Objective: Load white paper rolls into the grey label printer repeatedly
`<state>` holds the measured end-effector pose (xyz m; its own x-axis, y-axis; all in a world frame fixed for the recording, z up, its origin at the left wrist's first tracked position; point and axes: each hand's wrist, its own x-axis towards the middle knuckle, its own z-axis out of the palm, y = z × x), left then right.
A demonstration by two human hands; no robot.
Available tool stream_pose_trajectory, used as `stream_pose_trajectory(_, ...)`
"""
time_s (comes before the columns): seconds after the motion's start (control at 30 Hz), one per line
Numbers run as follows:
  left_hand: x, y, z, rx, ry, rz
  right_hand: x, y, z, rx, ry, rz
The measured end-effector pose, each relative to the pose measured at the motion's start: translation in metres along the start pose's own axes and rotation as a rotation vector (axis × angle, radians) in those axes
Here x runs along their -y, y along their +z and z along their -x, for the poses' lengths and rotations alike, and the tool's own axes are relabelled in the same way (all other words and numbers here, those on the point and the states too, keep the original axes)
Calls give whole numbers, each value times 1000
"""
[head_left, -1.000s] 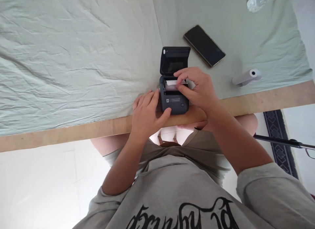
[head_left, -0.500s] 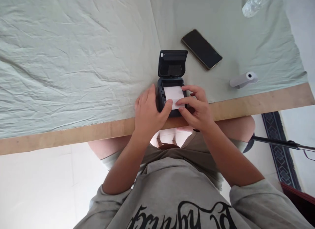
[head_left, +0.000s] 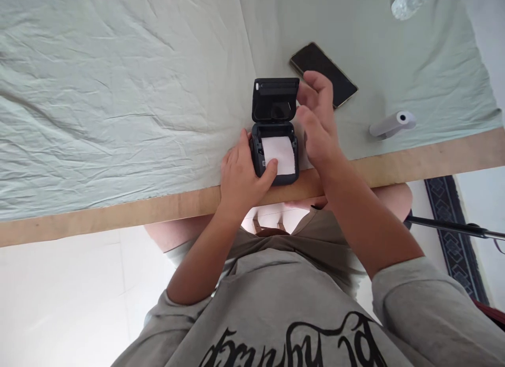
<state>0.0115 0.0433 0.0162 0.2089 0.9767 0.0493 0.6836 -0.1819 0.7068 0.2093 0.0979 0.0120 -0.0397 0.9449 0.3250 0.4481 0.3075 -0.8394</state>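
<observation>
A small black receipt printer (head_left: pixel 278 180) sits at the table's front edge with its lid (head_left: pixel 275 100) raised. White paper (head_left: pixel 278 155) lies in its bay, the loose end pointing toward me. My left hand (head_left: pixel 244 172) grips the printer's left side, thumb over the paper's near left corner. Beside the lid's right edge is my right hand (head_left: pixel 320 120), fingers apart and slightly curled, nothing seen in them. Whether its fingertips touch the lid, I cannot tell. Behind that hand lies a dark phone (head_left: pixel 340 85), partly covered by the fingers.
To the right, a white paper roll (head_left: pixel 390 125) lies on its side on the pale green cloth (head_left: pixel 158 83). A clear plastic bottle (head_left: pixel 408 3) is at the far right. The table's bare wooden edge (head_left: pixel 189 203) runs in front of me.
My right hand has left the paper and moved up and away from me to the lid's right side. My left hand stays on the printer. The lid remains raised.
</observation>
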Motion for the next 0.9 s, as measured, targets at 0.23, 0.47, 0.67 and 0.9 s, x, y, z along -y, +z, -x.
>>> stream_pose_trajectory(0.23,0,2,0,-8,12,2,2,-12,33,-177,72,-83)
stream_pose_trajectory(0.47,1,-1,1,6,1,-6,0,-9,33,-40,71,-28)
stream_pose_trajectory(0.67,2,-7,-2,-37,-12,144,-7,-5,29,64,129,-123)
stream_pose_trajectory(0.9,0,-1,-5,-117,-139,212,4,-16,19,297,184,-23)
